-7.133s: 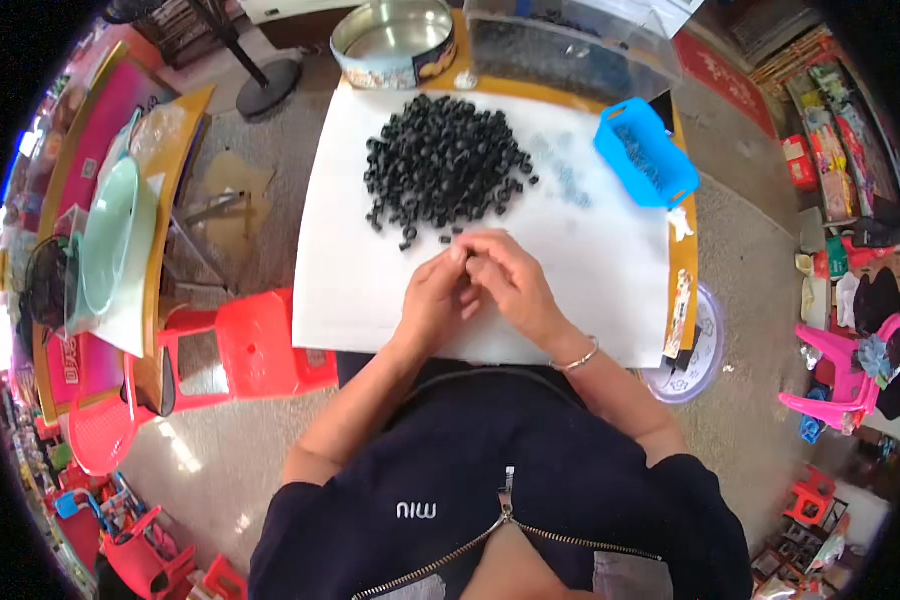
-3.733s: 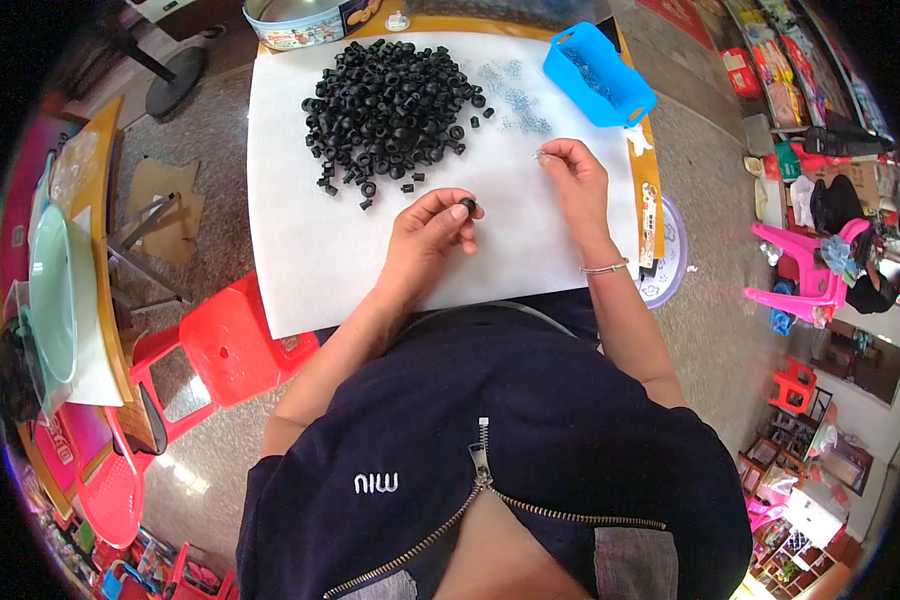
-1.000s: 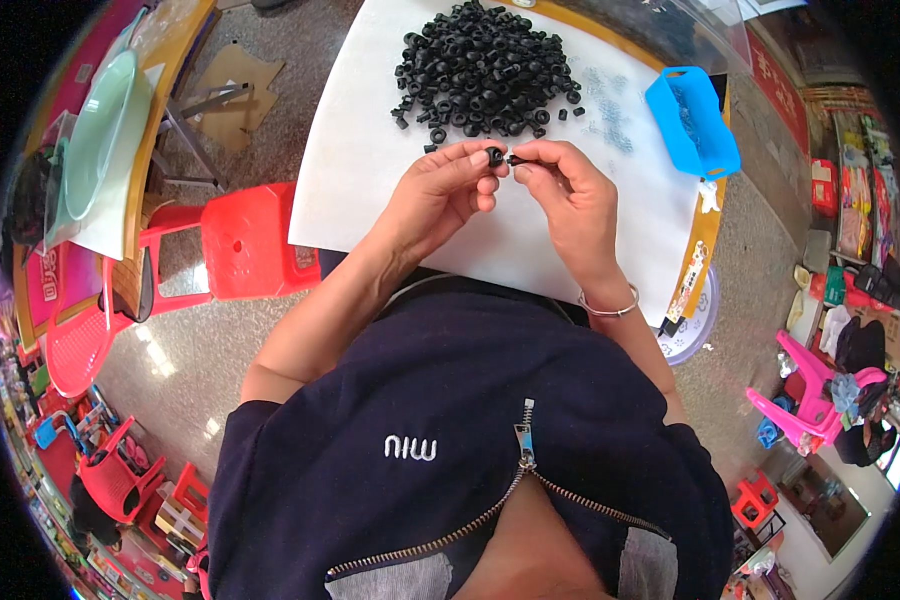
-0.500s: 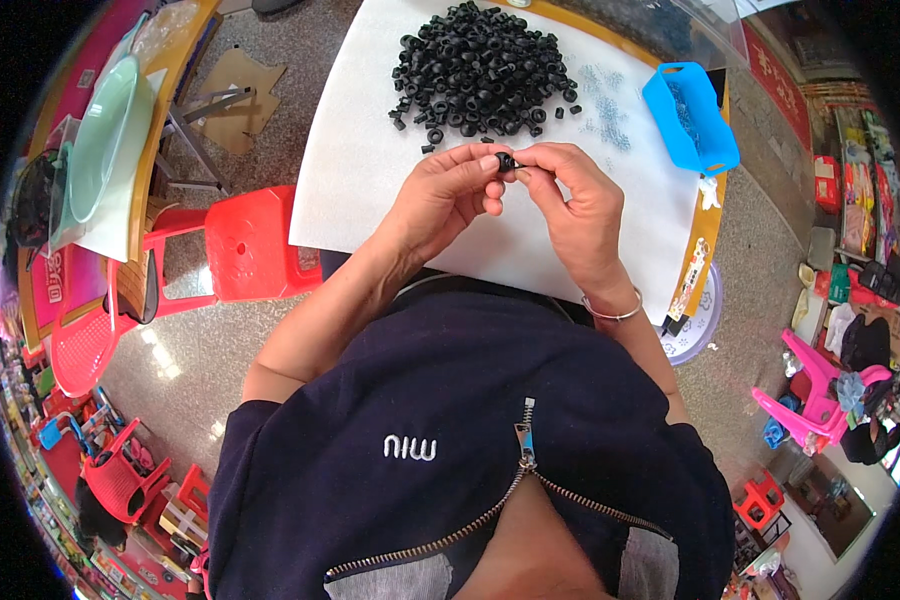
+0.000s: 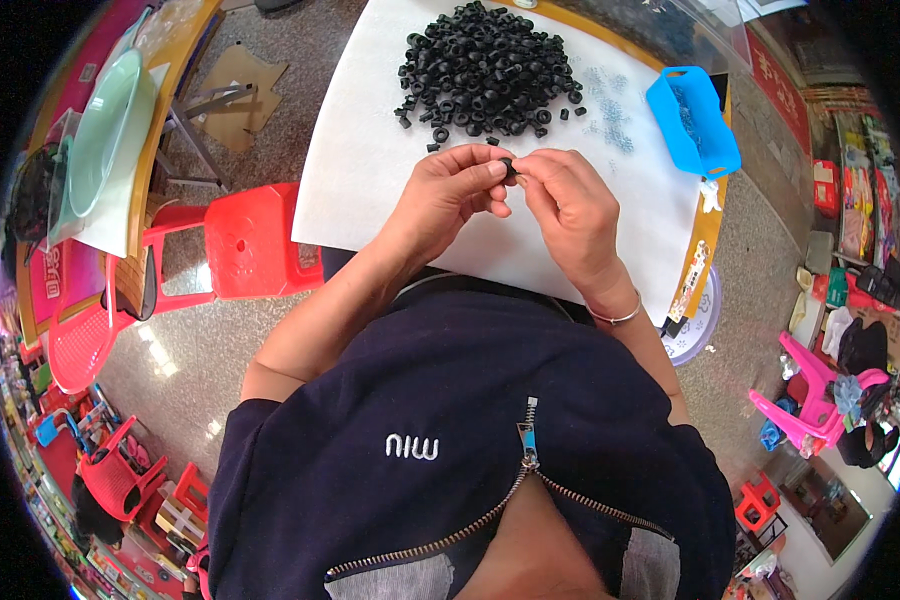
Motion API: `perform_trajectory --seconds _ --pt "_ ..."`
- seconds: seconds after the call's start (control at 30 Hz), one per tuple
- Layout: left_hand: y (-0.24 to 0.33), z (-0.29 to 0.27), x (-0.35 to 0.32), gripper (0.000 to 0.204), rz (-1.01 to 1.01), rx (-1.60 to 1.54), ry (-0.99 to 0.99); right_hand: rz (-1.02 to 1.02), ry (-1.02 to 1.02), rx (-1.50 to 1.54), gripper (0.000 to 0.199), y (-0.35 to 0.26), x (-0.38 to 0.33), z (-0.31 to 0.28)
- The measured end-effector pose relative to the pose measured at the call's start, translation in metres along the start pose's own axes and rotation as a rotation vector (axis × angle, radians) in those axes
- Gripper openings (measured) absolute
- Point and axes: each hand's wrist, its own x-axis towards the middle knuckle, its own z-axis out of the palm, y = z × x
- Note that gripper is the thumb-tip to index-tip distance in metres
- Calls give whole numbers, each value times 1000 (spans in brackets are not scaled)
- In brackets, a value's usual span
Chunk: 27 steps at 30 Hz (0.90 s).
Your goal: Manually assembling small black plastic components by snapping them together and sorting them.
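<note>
A small black rubber ring point(image 5: 507, 165) is pinched between the fingertips of the left hand point(image 5: 448, 195) and right hand point(image 5: 570, 208), just below the heap of black rubber rings point(image 5: 485, 68).

We see a tabletop point(image 5: 712, 232) with a yellow rim, covered by a white sheet point(image 5: 370, 170). On the sheet: a pile of black rubber rings point(image 5: 485, 68), small clear parts point(image 5: 606, 108) scattered beside it, and a blue tray point(image 5: 692, 120) at the right edge.

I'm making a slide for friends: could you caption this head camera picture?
Seen from above, both hands, left hand and right hand, pinch one small black ring beside a heap of black rings on white sheet.
</note>
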Motion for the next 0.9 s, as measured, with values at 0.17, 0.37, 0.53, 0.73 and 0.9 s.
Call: perform_trajectory --seconds 0.17,0.37,0.53,0.73,0.9 --pt "-5 4 0 22 102 101 20 -106 -4 -71 22 4 -2 0" --pt "-5 1 1 22 132 213 7 -205 11 -120 24 8 -3 3" --pt "-16 -8 4 23 66 204 8 55 -49 139 19 17 -12 8" --pt "-17 -9 1 25 -99 29 9 180 -100 257 17 18 -15 6" --pt "-20 -9 1 26 -22 216 44 -20 -117 101 17 24 -16 6"
